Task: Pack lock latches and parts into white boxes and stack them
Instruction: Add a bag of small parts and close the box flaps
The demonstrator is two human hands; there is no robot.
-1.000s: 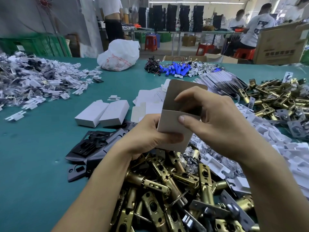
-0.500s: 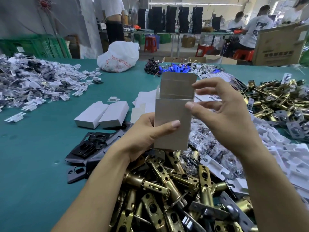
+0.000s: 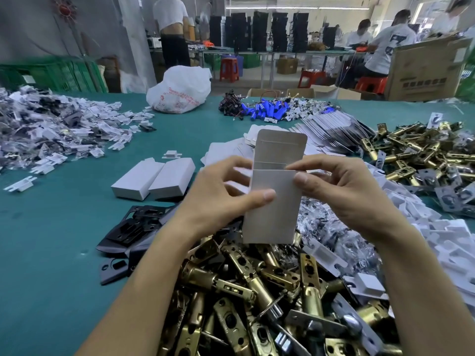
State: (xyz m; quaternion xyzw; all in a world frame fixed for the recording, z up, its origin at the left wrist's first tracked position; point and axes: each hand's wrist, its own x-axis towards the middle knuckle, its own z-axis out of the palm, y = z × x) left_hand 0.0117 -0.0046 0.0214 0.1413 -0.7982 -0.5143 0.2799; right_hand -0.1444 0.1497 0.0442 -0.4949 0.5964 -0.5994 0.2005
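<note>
A small white cardboard box [image 3: 272, 217] stands upright in mid-air above the table, its top flap raised and its mouth open toward me. My left hand [image 3: 221, 194] grips its left side, thumb across the front panel. My right hand [image 3: 341, 191] pinches the upper right edge near the opening. Below lies a heap of brass lock latches [image 3: 246, 299]. Two closed white boxes [image 3: 154, 182] lie side by side on the green table [image 3: 51, 253] to the left.
Black metal plates [image 3: 128, 229] lie left of the latch heap. White plastic inserts [image 3: 437, 240] and bagged screws [image 3: 331, 227] spread on the right, more brass latches [image 3: 424, 150] beyond. Flat box blanks [image 3: 231, 150] sit behind the box. A pile of small bagged parts [image 3: 51, 129] fills the far left.
The box was raised and turned upright, its flap opened upward. My right hand moved from the box's front to pinch its upper right edge; my left thumb slid higher.
</note>
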